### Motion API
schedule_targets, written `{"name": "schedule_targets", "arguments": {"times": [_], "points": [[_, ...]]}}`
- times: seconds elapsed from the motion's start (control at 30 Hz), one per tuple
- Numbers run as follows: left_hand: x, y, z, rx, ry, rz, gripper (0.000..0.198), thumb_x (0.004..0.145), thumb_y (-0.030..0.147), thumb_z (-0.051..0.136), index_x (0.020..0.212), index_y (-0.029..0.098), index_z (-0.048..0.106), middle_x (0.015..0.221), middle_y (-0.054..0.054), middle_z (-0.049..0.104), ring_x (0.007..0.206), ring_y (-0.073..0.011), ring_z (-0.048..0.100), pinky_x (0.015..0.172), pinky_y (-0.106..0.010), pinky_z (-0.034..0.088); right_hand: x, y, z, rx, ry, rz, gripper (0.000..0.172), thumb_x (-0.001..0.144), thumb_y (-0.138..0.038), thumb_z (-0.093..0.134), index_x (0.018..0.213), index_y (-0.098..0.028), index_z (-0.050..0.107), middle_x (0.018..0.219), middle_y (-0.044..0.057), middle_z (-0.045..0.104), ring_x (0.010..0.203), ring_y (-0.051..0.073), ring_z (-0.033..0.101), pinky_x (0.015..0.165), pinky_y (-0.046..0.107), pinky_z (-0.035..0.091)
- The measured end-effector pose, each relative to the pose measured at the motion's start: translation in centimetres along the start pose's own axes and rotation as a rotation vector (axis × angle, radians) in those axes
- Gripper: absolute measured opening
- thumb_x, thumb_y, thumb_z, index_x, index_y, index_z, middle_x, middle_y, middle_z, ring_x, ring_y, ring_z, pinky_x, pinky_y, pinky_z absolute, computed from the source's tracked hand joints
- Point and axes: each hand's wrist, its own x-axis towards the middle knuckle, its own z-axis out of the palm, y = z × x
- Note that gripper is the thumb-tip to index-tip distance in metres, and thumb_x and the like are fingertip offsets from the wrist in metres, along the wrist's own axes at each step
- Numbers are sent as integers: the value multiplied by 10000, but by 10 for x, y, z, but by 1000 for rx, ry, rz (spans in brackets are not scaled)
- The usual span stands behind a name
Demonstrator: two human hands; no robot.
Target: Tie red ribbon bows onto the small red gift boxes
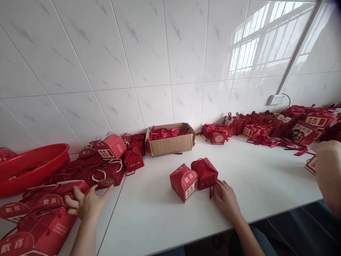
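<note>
My left hand [90,202] is open, its fingers spread over a pile of red gift boxes [54,227] with gold characters and cord handles; whether its fingertips touch a box I cannot tell. In the middle of the white table stand two closed red gift boxes side by side. The left one [178,183] has a rounded flap and a white-and-gold label; the plainer right one [204,173] has a dark red cord hanging down its front. Resting low on the tabletop, my right hand [227,200] lies against the right box's side, fingers extended and partly hidden.
A cardboard box [172,145] full of red ribbons stands by the tiled wall. A red plastic basin [57,160] sits at the far left. Several ribboned red boxes [301,131] line the back right. Another person's arm [329,174] reaches in at the right edge.
</note>
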Motion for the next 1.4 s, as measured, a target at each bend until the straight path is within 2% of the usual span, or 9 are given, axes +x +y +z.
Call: {"name": "schedule_targets", "arguments": {"times": [0.2,0.33,0.43,0.6,0.73,0.9,1.07,1.17,1.4], "points": [[-3,28,4,-131,144,232,643,714,514,636,1238,191,448,1474,-152,315,1323,-416,269,1042,-584,229,0,-1,-2,2,-4,0,482,847,-322,380,1264,-130,528,1351,95,528,1310,320,379,1056,485,325],[15,43,13,-177,-74,53,844,648,570,653,1341,164,395,1492,-202,198,1301,-474,261,1020,-553,295,0,-1,-2,7,4,6,471,844,-326,386,1256,-153,537,1342,90,535,1306,318,387,1048,485,334],[23,45,21,-276,-142,-64,768,640,521,662,1294,188,435,1505,-173,106,1262,-468,332,997,-554,331,0,0,0,13,15,2,455,842,-320,397,1249,-179,544,1336,85,541,1303,316,393,1043,493,337],[-13,59,29,-413,-221,70,746,636,479,675,1271,164,443,1363,-178,343,1245,-364,414,1027,-493,343,0,1,2,2,11,0,462,847,-320,394,1252,-152,539,1337,97,538,1305,320,388,1048,493,338],[-54,86,44,-621,-498,329,814,625,466,722,1343,230,417,1430,-125,347,1356,-300,303,1060,-408,338,-1,1,0,-6,11,-6,461,851,-317,392,1248,-136,542,1336,103,540,1298,330,393,1042,502,347],[-19,117,64,-751,-371,35,917,703,476,651,1434,121,227,1511,-192,153,1421,-306,91,1149,-458,126,0,1,-1,-4,18,-18,444,840,-300,411,1231,-155,563,1329,95,547,1294,324,405,1033,492,367],[37,128,82,-846,-473,-143,804,706,517,636,1345,93,393,1371,-209,435,1265,-348,430,1029,-463,377,2,-3,-2,-21,20,0,433,838,-289,418,1212,-160,594,1311,96,564,1284,321,422,1041,485,362],[39,127,90,-941,-597,-145,575,751,453,593,1215,116,540,1119,-134,654,993,-256,639,858,-374,516,3,-5,-5,-26,11,7,435,839,-276,416,1217,-156,596,1316,99,560,1286,317,423,1046,481,358],[18,115,89,-952,-583,-195,408,705,400,596,1025,151,649,931,-64,710,867,-240,664,781,-350,532,2,-7,-4,-49,-1,21,450,845,-282,396,1233,-147,579,1327,94,550,1296,316,411,1054,481,347]]}}
